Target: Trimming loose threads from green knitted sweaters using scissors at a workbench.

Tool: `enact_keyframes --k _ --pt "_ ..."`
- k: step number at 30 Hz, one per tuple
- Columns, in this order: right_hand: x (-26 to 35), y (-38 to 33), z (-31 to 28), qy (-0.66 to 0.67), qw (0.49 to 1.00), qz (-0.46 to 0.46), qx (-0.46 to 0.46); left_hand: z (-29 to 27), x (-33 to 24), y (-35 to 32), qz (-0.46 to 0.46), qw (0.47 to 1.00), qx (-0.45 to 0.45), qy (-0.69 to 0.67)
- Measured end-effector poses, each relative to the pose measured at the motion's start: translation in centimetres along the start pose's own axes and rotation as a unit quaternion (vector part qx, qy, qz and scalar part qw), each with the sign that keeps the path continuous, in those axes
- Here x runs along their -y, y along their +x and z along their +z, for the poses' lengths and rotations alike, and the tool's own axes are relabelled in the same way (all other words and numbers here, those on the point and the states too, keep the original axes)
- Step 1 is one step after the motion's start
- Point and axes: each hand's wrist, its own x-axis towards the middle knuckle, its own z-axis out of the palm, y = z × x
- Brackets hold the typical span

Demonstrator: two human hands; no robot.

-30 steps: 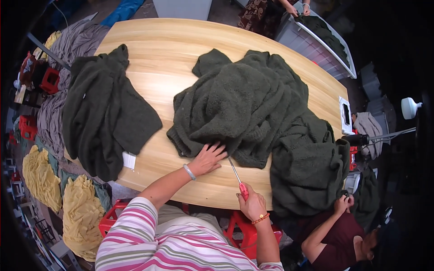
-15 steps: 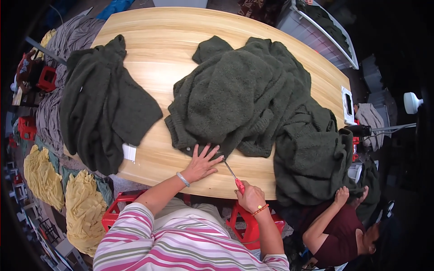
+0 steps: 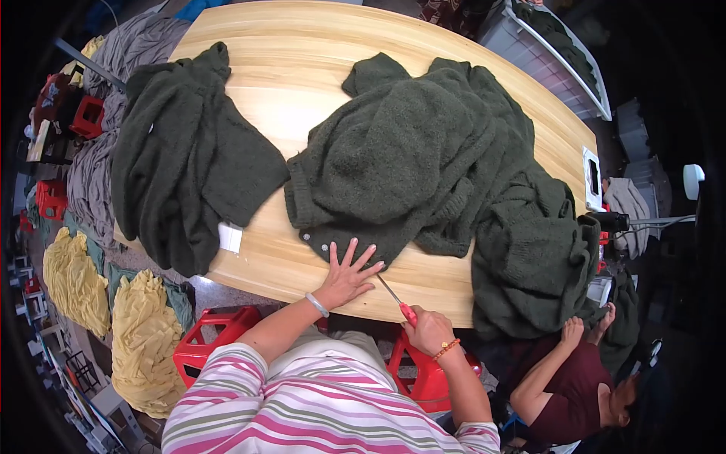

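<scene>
Workroom with a long pale wooden table (image 3: 302, 68) seen from above; yellow cloth heaps (image 3: 113, 318) and red plastic stools (image 3: 215, 340) stand along its near-left edge. Head view: the left hand (image 3: 344, 278) lies flat, fingers spread apart, pressing the near hem of a dark green knitted garment (image 3: 408, 159), beside a row of small pale buttons (image 3: 324, 246). The right hand (image 3: 426, 329) is closed around the red handle of a pair of scissors (image 3: 392, 291); the blades run up and to the left from that fist, their tip just beside the left little finger and at the hem edge. The garment lies directly beyond both sets of fingers, its bulk extending away and rightward; the left hand is the nearer. A second green garment (image 3: 189, 159) lies well to the left, with a small white rectangular tag (image 3: 229, 237) at its lower edge. Another person sits at lower right.
</scene>
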Motion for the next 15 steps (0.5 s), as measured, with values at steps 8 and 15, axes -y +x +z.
enact_keyframes --k 8,15 --pt "0.7 1.0 0.2 0.008 1.0 -0.019 0.013 0.3 0.0 0.0 0.009 1.0 -0.004 0.0" --pt "-0.4 0.3 0.8 0.058 0.997 -0.041 -0.014 -0.8 0.1 -0.5 0.025 0.999 0.021 0.003"
